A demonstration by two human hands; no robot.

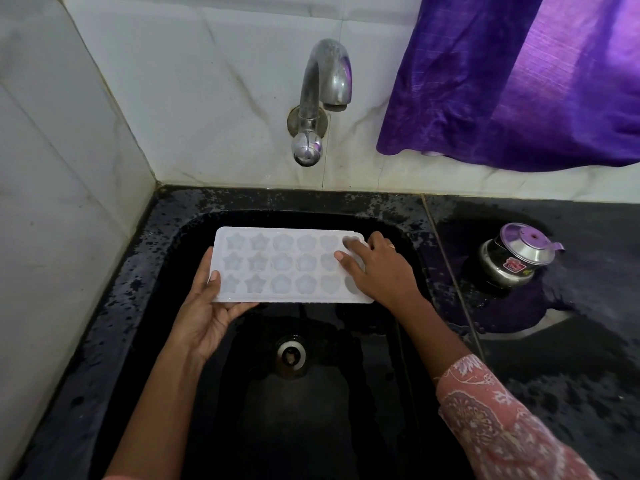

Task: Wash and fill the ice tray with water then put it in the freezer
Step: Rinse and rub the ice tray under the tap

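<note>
Above the left side of the sink (346, 403), the left hand (204, 317) carries the ice tray (277, 265) from beneath, fingers under its left end and thumb clamped over the top edge. The tray hangs roughly level over the back half of the sink, cells facing up, with the drain (291, 353) below its near edge. That one-ended pinch is the weak point. Once water adds weight and wets the plastic, the tray could probably tip or slide out and drop into the sink.

Behind the sink, the tap (323, 98) shows no water running. Its spout sits over the tray's right half, so a hard stream may splash out of the shallow cells and onto the wet rim.

Over the sink's right side, the right hand (377, 268) lies on the tray's right end, fingers lightly bent across the last cells. Whether it grips the edge cannot be told. Pressing down there would tilt the tray and spill it.

Right of the sink, a lidded steel pot (516, 258) stands where an outward-swinging elbow could knock it.
</note>
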